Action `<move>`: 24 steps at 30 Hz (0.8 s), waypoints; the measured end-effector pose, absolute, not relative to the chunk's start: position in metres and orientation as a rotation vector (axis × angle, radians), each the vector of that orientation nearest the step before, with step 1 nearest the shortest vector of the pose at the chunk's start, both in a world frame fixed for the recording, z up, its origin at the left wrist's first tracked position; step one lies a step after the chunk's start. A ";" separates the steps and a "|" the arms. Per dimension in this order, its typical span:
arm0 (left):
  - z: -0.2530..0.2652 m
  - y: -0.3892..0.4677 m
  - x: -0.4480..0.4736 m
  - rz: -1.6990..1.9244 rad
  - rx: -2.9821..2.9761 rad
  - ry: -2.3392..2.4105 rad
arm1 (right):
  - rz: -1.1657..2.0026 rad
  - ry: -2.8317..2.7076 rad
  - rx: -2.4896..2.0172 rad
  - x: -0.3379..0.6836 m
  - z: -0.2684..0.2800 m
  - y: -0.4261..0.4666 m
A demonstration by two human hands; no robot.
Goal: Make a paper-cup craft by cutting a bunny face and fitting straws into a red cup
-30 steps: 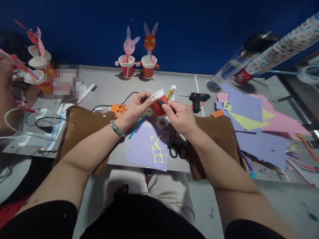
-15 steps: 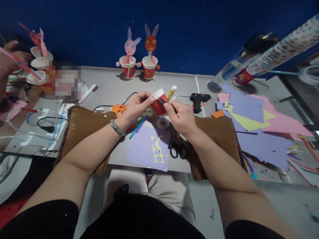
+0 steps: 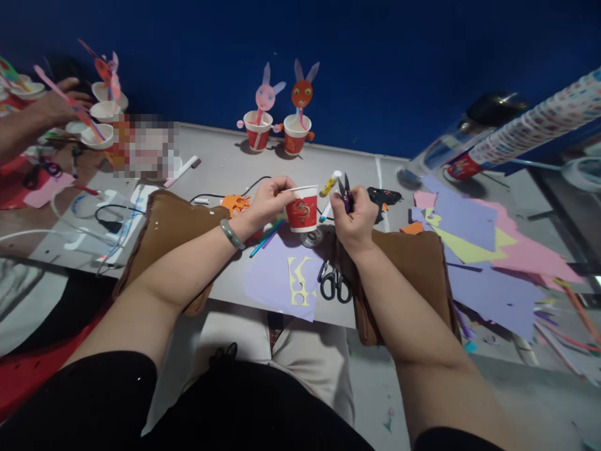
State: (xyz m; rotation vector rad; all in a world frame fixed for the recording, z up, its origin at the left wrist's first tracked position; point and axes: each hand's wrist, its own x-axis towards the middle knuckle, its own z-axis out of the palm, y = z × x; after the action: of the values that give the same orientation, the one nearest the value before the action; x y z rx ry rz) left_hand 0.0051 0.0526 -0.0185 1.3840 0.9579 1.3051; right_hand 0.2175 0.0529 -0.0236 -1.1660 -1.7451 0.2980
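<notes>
Over the tabletop [image 3: 220, 166], red paper cup [image 3: 303, 212] pinched near its rim in left hand [image 3: 272, 202], small scissors [image 3: 344, 186] gripped in right hand [image 3: 355, 218] at three o'clock, black-handled scissors [image 3: 335, 285] lying at five o'clock

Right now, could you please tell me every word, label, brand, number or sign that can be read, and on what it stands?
None can be read with certainty.
Red cup in the left hand: gold design, no legible words.
Cup under the orange rabbit head: gold marking, too small.
Yellow tube: any print too blurred.
</notes>
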 end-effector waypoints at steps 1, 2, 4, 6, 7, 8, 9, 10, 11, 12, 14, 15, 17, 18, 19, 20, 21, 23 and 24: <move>-0.016 0.053 0.003 1.315 1.376 0.962 | 0.288 -1.746 -1.157 0.217 -0.025 0.054; -0.014 0.053 0.001 1.339 1.367 0.964 | 0.283 -1.748 -1.146 0.216 -0.026 0.054; -0.009 0.053 -0.002 1.420 1.358 0.965 | 0.285 -1.748 -1.131 0.214 -0.030 0.055; -0.003 0.052 -0.001 1.472 1.386 0.975 | 0.308 -1.727 -1.130 0.212 -0.035 0.055; 0.000 0.051 0.001 1.467 1.416 0.985 | 0.323 -1.713 -1.129 0.211 -0.038 0.055; 0.003 0.050 0.003 1.442 1.456 0.996 | 0.336 -1.702 -1.125 0.211 -0.041 0.055; 0.005 0.047 0.005 1.405 1.499 1.006 | 0.344 -1.695 -1.119 0.210 -0.044 0.055; 0.007 0.044 0.006 1.366 1.540 1.017 | 0.346 -1.694 -1.112 0.209 -0.047 0.055; 0.010 0.041 0.006 1.336 1.570 1.035 | 0.340 -1.696 -1.105 0.209 -0.048 0.055; 0.013 0.036 0.005 1.312 1.587 1.063 | 0.329 -1.695 -1.101 0.209 -0.049 0.055; 0.021 0.021 -0.006 1.277 1.570 1.170 | 0.304 -1.677 -1.113 0.211 -0.045 0.057; 0.026 0.012 -0.015 1.247 1.538 1.240 | 0.295 -1.656 -1.129 0.213 -0.041 0.058; 0.038 -0.012 -0.039 1.191 1.451 1.404 | 0.302 -1.619 -1.187 0.220 -0.030 0.063; 0.045 -0.025 -0.054 1.162 1.405 1.476 | 0.316 -1.629 -1.234 0.227 -0.023 0.065; 0.051 -0.039 -0.069 1.114 1.367 1.538 | 0.333 -1.668 -1.298 0.234 -0.016 0.067; 0.056 -0.052 -0.085 1.014 1.350 1.582 | 0.346 -1.737 -1.379 0.243 -0.009 0.069; 0.060 -0.064 -0.100 0.879 1.346 1.636 | 0.350 -1.831 -1.472 0.254 -0.004 0.069; 0.064 -0.084 -0.127 0.480 1.512 1.787 | 0.328 -2.054 -1.674 0.275 0.004 0.066; 0.064 -0.093 -0.137 0.318 1.588 1.861 | 0.315 -2.159 -1.765 0.285 0.005 0.063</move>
State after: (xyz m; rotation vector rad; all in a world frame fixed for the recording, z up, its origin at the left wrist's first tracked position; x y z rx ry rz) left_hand -0.1375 -0.0926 0.0640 1.5880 1.8610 0.3176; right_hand 0.2846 0.0633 0.0045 -1.7649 -2.1591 0.3149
